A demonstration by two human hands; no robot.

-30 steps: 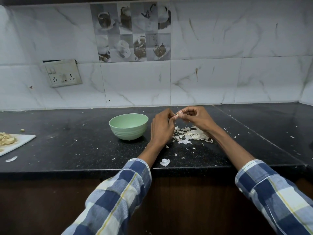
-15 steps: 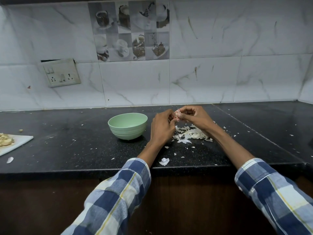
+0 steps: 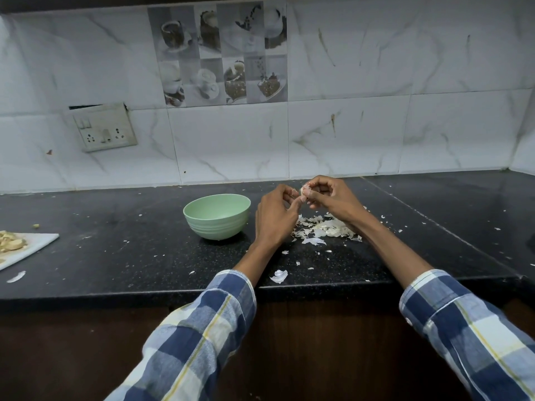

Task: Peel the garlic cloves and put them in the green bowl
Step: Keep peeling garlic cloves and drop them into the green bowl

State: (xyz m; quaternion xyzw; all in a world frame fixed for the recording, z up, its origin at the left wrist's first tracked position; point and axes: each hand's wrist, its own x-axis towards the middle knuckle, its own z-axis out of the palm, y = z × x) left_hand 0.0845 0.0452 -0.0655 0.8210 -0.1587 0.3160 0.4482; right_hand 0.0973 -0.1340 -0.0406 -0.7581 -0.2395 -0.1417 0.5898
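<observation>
A pale garlic clove [image 3: 304,191] is pinched between the fingertips of both hands, above the black counter. My right hand [image 3: 333,198] holds it from the right with curled fingers. My left hand [image 3: 275,218] pinches at it from the left with thumb and fingers. The green bowl [image 3: 217,215] stands upright on the counter just left of my left hand; its inside is hidden from this angle. A heap of white garlic peels [image 3: 324,228] lies under my right wrist.
A white cutting board [image 3: 31,247] with pale chopped pieces sits at the far left edge. Loose peel scraps [image 3: 279,276] dot the black counter [image 3: 115,256] near its front edge. A tiled wall with a switch plate [image 3: 102,127] closes the back.
Both hands stay together on the clove, shifting only slightly. The camera view has drifted a little.
</observation>
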